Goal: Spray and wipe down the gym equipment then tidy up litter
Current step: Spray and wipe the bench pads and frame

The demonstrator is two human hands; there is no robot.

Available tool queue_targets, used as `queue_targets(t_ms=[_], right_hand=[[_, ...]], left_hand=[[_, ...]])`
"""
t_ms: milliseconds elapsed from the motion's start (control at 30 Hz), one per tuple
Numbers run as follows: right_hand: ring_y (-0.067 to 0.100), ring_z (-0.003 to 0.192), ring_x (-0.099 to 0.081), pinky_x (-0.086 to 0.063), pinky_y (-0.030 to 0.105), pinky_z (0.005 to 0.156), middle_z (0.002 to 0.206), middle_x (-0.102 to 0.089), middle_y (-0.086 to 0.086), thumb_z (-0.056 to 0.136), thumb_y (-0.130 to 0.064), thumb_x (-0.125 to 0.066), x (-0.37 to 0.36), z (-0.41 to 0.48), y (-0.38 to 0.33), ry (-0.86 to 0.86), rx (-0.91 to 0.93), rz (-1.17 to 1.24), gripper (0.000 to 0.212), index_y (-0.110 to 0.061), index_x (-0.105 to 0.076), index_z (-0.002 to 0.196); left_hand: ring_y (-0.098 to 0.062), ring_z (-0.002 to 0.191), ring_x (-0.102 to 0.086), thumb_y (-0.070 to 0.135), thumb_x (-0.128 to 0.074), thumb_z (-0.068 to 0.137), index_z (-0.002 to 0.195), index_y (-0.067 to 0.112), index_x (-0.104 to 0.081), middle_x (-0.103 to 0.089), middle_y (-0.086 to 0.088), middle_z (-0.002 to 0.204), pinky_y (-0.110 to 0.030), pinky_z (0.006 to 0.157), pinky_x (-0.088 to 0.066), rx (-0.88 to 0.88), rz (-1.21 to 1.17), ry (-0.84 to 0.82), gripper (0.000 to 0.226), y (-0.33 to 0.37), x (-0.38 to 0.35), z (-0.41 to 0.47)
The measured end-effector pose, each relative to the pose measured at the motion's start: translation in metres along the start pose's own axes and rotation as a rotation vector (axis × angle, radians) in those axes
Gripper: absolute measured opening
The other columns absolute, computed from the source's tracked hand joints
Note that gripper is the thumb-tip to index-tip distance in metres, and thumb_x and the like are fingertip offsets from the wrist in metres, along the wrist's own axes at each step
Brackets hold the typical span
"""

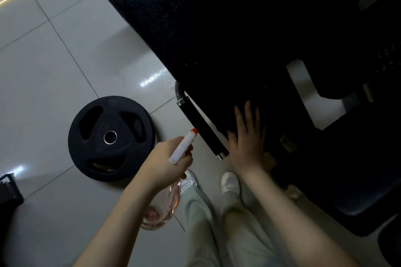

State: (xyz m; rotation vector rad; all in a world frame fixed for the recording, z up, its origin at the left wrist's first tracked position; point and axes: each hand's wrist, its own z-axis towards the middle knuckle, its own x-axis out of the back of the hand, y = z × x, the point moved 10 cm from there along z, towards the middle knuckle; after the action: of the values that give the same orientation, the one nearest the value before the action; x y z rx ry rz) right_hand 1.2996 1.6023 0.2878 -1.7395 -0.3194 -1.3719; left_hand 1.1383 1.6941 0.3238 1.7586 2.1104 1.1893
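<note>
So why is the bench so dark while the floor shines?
Head view: the black bench pad sinks into shadow, losing detail; the glossy tiled floor throws back bright glare streaks; the black weight plate stands out clearly against it; the right hand looks slightly soft.

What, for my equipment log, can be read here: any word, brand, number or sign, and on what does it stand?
No text can be read in this view.
Weight plate: any raised marking is too dark to read.
Spray bottle: no label shows on its white head or clear body.
Black pad: no print shows.
</note>
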Motion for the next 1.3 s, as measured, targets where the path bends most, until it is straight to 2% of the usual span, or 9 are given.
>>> queue_targets(t_ms=[167,333,633,833,933,1033,1100,1200,1300], right_hand=[[0.022,0.145,-0.007,0.000,0.039,0.114,0.158,-0.015,0.009,0.095,-0.043,-0.029,0.017,0.030,0.013,0.060,-0.150,0.092,0.062,-0.017,-0.020,0.150],[0.023,0.145,-0.003,-0.004,0.048,0.117,0.158,-0.009,0.009,0.090,-0.050,-0.020,0.013,-0.011,0.030,-0.045,-0.265,0.103,0.070,-0.015,-0.018,0.150],[0.030,0.146,-0.005,-0.003,0.048,0.117,0.159,-0.009,0.011,0.099,-0.035,-0.033,0.026,0.091,-0.039,0.080,-0.085,0.040,0.057,-0.014,-0.018,0.150],[0.028,0.140,-0.015,-0.017,0.053,0.110,0.154,-0.021,0.007,0.089,-0.032,-0.039,0.003,0.033,-0.034,-0.087,0.385,-0.210,0.059,-0.019,-0.025,0.145],[0.028,0.140,-0.020,-0.014,0.052,0.112,0.153,-0.027,0.009,0.090,-0.035,-0.039,0.019,0.050,-0.021,-0.045,0.373,-0.310,0.058,-0.019,-0.027,0.145],[0.033,0.140,-0.025,-0.013,0.050,0.114,0.152,-0.029,0.015,0.097,-0.036,-0.037,0.040,0.084,-0.030,0.107,0.105,-0.253,0.052,-0.015,-0.036,0.144],[0.035,0.132,-0.035,-0.026,0.051,0.111,0.144,-0.039,0.018,0.096,-0.034,-0.039,0.042,0.086,-0.041,0.176,-0.003,-0.190,0.050,-0.011,-0.042,0.141],[0.032,0.124,-0.037,-0.042,0.049,0.101,0.133,-0.044,0.016,0.094,-0.026,-0.039,0.026,0.055,-0.060,0.148,0.205,-0.209,0.048,-0.008,-0.041,0.138],[0.032,0.133,-0.030,-0.032,0.050,0.106,0.142,-0.043,0.015,0.089,-0.016,-0.035,0.013,0.032,-0.065,0.070,0.383,-0.212,0.052,-0.010,-0.033,0.140]], left_hand=[[-0.020,0.055,-0.067,0.021,-0.050,0.079,0.089,0.011,-0.059,-0.067,-0.007,0.087,-0.048,0.065,-0.057,0.000,-0.012,0.019,0.016,-0.006,0.002,-0.003],[-0.018,0.055,-0.067,0.025,-0.048,0.071,0.093,0.015,-0.059,-0.067,-0.002,0.092,-0.043,0.063,-0.058,-0.032,-0.055,0.046,0.027,0.005,0.012,-0.010],[-0.015,0.055,-0.067,0.021,-0.051,0.076,0.090,0.017,-0.058,-0.067,0.000,0.089,-0.043,0.063,-0.058,-0.090,-0.057,0.109,0.016,0.009,0.028,-0.007],[-0.017,0.056,-0.067,0.006,-0.055,0.085,0.091,0.016,-0.058,-0.066,-0.001,0.092,-0.044,0.064,-0.058,-0.075,-0.065,0.117,0.012,0.009,0.032,-0.006],[-0.016,0.056,-0.067,0.007,-0.055,0.085,0.093,0.015,-0.059,-0.066,0.002,0.093,-0.041,0.063,-0.058,-0.080,-0.048,0.113,0.012,0.007,0.035,-0.005],[-0.015,0.056,-0.067,0.008,-0.055,0.085,0.094,0.014,-0.059,-0.065,0.005,0.092,-0.040,0.063,-0.058,-0.083,-0.024,0.113,0.012,0.003,0.036,-0.005],[-0.015,0.056,-0.067,0.008,-0.055,0.085,0.093,0.015,-0.059,-0.065,0.005,0.091,-0.038,0.062,-0.058,-0.081,-0.022,0.123,0.011,0.001,0.037,-0.005],[-0.016,0.056,-0.067,0.008,-0.054,0.085,0.094,0.016,-0.059,-0.065,0.006,0.094,-0.034,0.062,-0.058,-0.061,-0.043,0.127,0.012,-0.001,0.038,-0.007],[-0.016,0.056,-0.067,0.008,-0.054,0.085,0.097,0.014,-0.059,-0.065,0.004,0.094,-0.038,0.064,-0.058,-0.057,-0.064,0.140,0.014,-0.002,0.041,-0.008]])
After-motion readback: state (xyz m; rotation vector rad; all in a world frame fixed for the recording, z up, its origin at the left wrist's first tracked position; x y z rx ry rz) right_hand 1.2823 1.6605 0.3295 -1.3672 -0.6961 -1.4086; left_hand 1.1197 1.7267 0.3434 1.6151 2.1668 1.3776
